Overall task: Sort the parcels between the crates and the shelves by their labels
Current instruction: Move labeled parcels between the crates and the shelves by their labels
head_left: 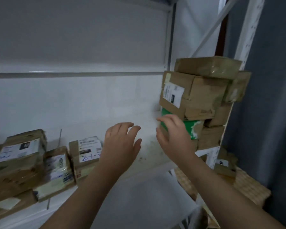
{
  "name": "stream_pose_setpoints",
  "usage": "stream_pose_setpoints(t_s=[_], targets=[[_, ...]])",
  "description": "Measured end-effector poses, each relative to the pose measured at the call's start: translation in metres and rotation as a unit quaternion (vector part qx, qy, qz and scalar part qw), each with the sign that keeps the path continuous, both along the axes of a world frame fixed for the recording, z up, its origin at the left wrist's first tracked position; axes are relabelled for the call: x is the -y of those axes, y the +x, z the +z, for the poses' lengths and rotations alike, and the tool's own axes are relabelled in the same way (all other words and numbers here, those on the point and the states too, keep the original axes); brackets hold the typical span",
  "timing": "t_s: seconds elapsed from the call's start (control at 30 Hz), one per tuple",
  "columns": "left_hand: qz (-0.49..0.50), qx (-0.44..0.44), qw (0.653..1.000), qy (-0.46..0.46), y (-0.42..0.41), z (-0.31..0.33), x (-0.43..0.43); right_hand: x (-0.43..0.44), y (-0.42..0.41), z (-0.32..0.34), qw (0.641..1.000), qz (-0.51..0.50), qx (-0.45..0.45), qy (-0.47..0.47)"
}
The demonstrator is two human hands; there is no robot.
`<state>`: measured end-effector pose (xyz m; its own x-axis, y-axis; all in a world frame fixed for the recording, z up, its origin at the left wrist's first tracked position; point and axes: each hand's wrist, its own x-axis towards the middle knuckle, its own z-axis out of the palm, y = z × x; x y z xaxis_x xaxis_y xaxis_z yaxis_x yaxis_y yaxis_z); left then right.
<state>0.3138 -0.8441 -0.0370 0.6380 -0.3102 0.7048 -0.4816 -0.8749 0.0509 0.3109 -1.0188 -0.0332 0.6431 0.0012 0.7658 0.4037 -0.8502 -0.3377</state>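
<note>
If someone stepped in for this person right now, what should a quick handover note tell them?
The left hand is open and empty above the shelf.
The right hand is open at the green parcel, low in the stack at the shelf's right end; contact unclear.
Done: a row of labelled parcels sits shelved on the left.
Left: cannot tell; no crates in view.

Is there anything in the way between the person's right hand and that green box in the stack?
Nothing visible: the right hand is right at the green cardboard box. Brown cardboard boxes sit stacked on top of it, though.
</note>
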Motion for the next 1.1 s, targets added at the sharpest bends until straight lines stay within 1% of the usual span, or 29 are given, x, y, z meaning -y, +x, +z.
stream_pose_setpoints(t_s=[0.13, 0.27, 0.37, 0.43, 0.5, 0.57, 0.63, 0.7, 0.77, 0.87, 0.9, 0.93, 0.97, 1.03, 1.07, 1.1], targets=[[-0.071, 0.014, 0.997, -0.025, 0.01, 0.023, 0.06, 0.065, -0.008, 0.028, 0.995, -0.074, 0.059, -0.005], [-0.125, 0.007, 0.991, -0.041, 0.031, 0.054, 0.118, 0.125, 0.001, 0.065, 0.976, -0.169, 0.131, -0.04], [-0.122, 0.0, 0.992, -0.027, 0.051, 0.078, 0.153, 0.166, 0.02, 0.102, 0.959, -0.237, 0.108, -0.114], [-0.121, 0.004, 0.992, -0.03, 0.062, 0.094, 0.169, 0.188, 0.035, 0.123, 0.945, -0.264, 0.088, -0.169], [-0.123, 0.009, 0.992, -0.034, 0.07, 0.105, 0.181, 0.203, 0.046, 0.136, 0.937, -0.266, 0.075, -0.215], [-0.114, 0.015, 0.993, -0.029, 0.076, 0.111, 0.188, 0.211, 0.051, 0.143, 0.937, -0.235, 0.078, -0.245], [-0.116, 0.015, 0.992, -0.037, 0.081, 0.111, 0.191, 0.216, 0.054, 0.144, 0.95, -0.184, 0.095, -0.235], [-0.133, -0.004, 0.988, -0.074, 0.083, 0.11, 0.193, 0.219, 0.054, 0.142, 0.958, -0.146, 0.114, -0.217], [-0.147, -0.025, 0.982, -0.115, 0.081, 0.11, 0.195, 0.22, 0.053, 0.139, 0.957, -0.131, 0.152, -0.209], [-0.161, -0.017, 0.971, -0.177, 0.075, 0.116, 0.197, 0.218, 0.051, 0.134, 0.949, -0.105, 0.234, -0.182], [-0.18, -0.022, 0.96, -0.212, 0.071, 0.118, 0.197, 0.217, 0.05, 0.132, 0.946, -0.09, 0.259, -0.175], [-0.216, -0.043, 0.939, -0.263, 0.066, 0.122, 0.197, 0.214, 0.05, 0.131, 0.941, -0.075, 0.281, -0.172], [-0.264, -0.075, 0.904, -0.327, 0.059, 0.126, 0.196, 0.21, 0.049, 0.129, 0.936, -0.061, 0.3, -0.173], [-0.336, -0.146, 0.812, -0.454, 0.047, 0.132, 0.192, 0.2, 0.047, 0.124, 0.928, -0.034, 0.326, -0.179], [-0.346, -0.166, 0.777, -0.499, 0.044, 0.133, 0.188, 0.193, 0.045, 0.12, 0.924, -0.024, 0.335, -0.183], [-0.346, -0.177, 0.753, -0.53, 0.042, 0.133, 0.182, 0.187, 0.045, 0.116, 0.921, -0.016, 0.342, -0.188]])
